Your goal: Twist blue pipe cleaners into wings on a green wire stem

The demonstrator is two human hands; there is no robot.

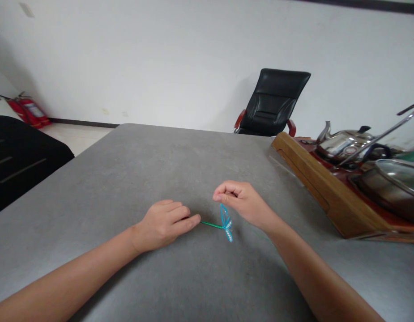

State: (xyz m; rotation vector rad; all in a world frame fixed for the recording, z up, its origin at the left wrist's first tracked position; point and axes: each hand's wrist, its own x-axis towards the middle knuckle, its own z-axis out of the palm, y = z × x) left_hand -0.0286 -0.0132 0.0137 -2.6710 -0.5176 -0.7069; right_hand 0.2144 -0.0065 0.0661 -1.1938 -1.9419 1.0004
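A small handmade flower (226, 223) with blue looped petals and whitish beads along some of them is held low over the grey table (180, 277). Its thin green stem runs left into my left hand (164, 223), whose fingers are closed on the stem's end. My right hand (242, 201) is just above the blossom, with thumb and forefinger pinched together at the tip of the upper blue petal. Whether those fingertips actually grip the petal is hard to see. The far end of the stem is hidden by my left fingers.
On the right a wooden tea tray (304, 179) carries a steel kettle (344, 143) and a lidded pot (394, 179). A black office chair (275, 100) stands beyond the table. Red fire extinguishers (30, 112) are at the far left, behind a black chair-like shape (22, 156).
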